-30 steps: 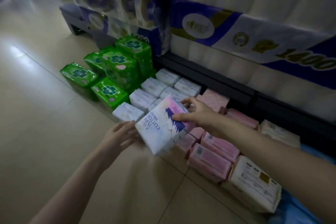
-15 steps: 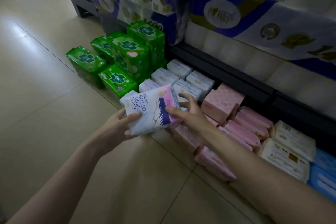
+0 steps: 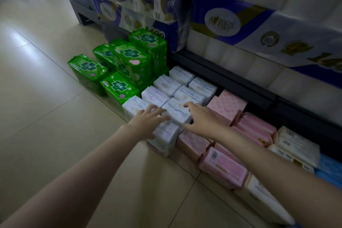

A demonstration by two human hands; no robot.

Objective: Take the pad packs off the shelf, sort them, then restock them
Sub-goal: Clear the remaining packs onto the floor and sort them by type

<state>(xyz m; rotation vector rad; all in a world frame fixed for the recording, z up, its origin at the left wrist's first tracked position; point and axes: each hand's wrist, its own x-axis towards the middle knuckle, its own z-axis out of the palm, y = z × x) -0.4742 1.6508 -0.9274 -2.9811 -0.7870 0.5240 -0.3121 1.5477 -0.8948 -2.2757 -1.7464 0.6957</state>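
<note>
Half a second ago we saw the white plastic-wrapped pad pack (image 3: 167, 136) lifted between both hands, its printed face turned up; now it stands on edge on the beige tiled floor (image 3: 55, 116) at the near end of the block of white soft pad packs (image 3: 177, 94), touching them.

The left hand (image 3: 148, 120) lies flat, fingers straight and spread, palm down across the near white packs and the top edge of the set-down pack. The right hand (image 3: 201, 118) is also spread, fingertips resting on a white pack, thumb toward the set-down pack. Neither hand grips anything.

Left of the white block sit the glossy green pad packs (image 3: 129, 63), each with a dark cross-shaped emblem; its characters are too small to read. Right of it lie the pink patterned pad packs (image 3: 227, 105), one showing a barcode. Beyond those, cream paper-wrapped packs (image 3: 296, 142).

On the black low shelf (image 3: 240, 83) stand white-and-blue tissue roll bales (image 3: 259, 29); we read "1400" in gold. The oval logo is illegible.
</note>
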